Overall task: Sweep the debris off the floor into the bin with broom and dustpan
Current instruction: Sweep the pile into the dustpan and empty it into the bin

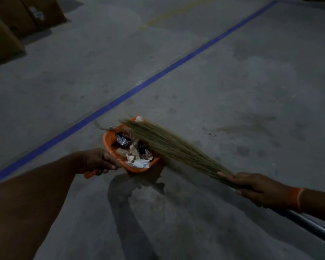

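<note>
Bare floor [233,81] lies open to the right and far of the dustpan [109,141]. Cardboard boxes [17,21] block the far left corner. The broom [169,145] lies across the dustpan's right side.

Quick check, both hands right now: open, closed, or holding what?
Left hand: closed around the orange dustpan handle; the pan is full of debris.
Right hand: closed around the broom where bristles meet handle.

I see both forearms bare, no sleeves. My right wrist [296,199], at four o'clock, wears an orange band. My left hand [97,162] shows nothing worn.
</note>
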{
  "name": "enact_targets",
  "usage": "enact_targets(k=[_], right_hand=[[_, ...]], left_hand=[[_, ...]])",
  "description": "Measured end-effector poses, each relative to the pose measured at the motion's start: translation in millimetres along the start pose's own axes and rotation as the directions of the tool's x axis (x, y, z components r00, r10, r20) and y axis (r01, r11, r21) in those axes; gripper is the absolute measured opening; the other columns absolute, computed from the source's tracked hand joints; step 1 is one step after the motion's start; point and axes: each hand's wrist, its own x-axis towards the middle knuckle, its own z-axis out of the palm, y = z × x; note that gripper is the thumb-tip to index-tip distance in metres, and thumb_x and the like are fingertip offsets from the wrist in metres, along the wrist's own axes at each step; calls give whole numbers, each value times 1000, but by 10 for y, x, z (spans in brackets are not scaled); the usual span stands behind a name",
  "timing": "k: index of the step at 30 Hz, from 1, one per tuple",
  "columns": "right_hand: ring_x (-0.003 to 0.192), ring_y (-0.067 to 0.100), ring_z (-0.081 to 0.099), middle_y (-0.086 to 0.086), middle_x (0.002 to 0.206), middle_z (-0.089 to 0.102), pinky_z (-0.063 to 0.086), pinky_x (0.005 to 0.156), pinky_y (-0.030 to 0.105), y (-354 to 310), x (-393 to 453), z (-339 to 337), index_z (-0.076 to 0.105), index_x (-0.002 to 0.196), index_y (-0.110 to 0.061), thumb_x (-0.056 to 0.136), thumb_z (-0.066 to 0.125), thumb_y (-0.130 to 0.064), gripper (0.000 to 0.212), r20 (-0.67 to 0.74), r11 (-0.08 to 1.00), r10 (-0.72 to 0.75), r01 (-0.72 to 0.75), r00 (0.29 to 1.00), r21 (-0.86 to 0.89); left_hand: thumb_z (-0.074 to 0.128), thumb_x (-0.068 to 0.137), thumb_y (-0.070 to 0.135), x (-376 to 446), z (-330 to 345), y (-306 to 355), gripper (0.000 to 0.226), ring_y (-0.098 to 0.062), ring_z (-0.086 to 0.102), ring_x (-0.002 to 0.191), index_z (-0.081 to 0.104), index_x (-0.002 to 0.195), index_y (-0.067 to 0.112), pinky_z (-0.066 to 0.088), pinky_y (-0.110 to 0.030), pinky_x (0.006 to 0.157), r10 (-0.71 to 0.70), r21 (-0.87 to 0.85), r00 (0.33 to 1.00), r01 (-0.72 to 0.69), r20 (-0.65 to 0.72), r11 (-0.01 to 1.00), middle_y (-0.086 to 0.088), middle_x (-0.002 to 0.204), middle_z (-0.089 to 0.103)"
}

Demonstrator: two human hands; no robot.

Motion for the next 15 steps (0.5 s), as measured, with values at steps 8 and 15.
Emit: enact_targets(k=[8, 15], right_hand=[[66, 15, 61, -17, 94, 51, 54, 56, 21, 13, -297, -205, 19, 145, -58, 100, 48, -20, 64, -103, 995, 69, -62, 992, 72], [55, 16, 60, -6, 99, 60, 54, 52, 27, 46, -566, -415, 24, 140, -63, 99, 48, -21, 64, -204, 979, 179, -153, 962, 138]], left_hand=[[62, 85, -15, 135, 145, 194, 28, -11, 54, 48, 80, 93, 6, 42, -21, 40, 31, 31, 999, -32, 35, 999, -11, 80, 70], [60, 86, -15, 152, 192, 299, 33, -11, 56, 49, 81, 91, 10, 42, -21, 40, 34, 29, 997, -36, 70, 999, -9, 80, 72]])
